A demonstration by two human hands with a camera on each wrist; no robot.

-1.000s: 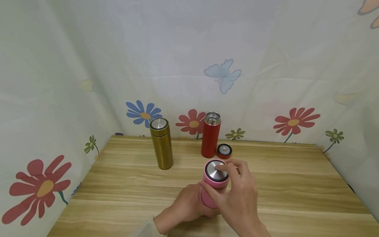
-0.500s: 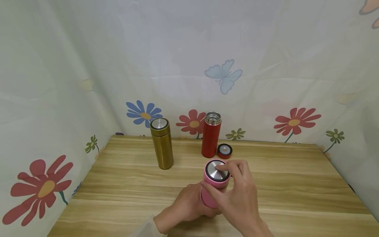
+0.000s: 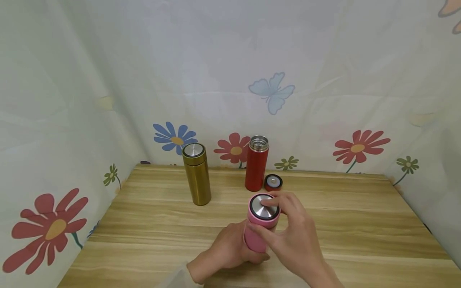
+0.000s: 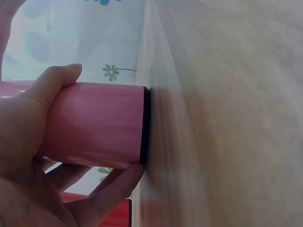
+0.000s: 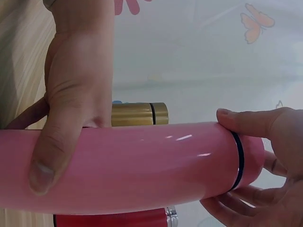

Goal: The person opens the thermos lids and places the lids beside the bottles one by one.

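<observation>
A pink thermos stands upright at the front middle of the wooden table, its black base at the tabletop in the left wrist view. Its lid has a silver top with a black ring and sits on the body. My left hand wraps round the lower body, the thumb lying across it in the right wrist view. With thumb and fingers my right hand holds the upper end around the lid, one fingertip on the silver top. The thumb tip is by the dark seam.
A gold thermos with its lid on stands at the back left. Behind the pink one is a lidless red thermos, its red lid lying underside up beside it. A flowered cloth hangs round the table.
My right hand has turned slightly, its wrist moving to the right and its thumb shifting a little on the pink thermos. The left hand and the other thermoses stay put.
</observation>
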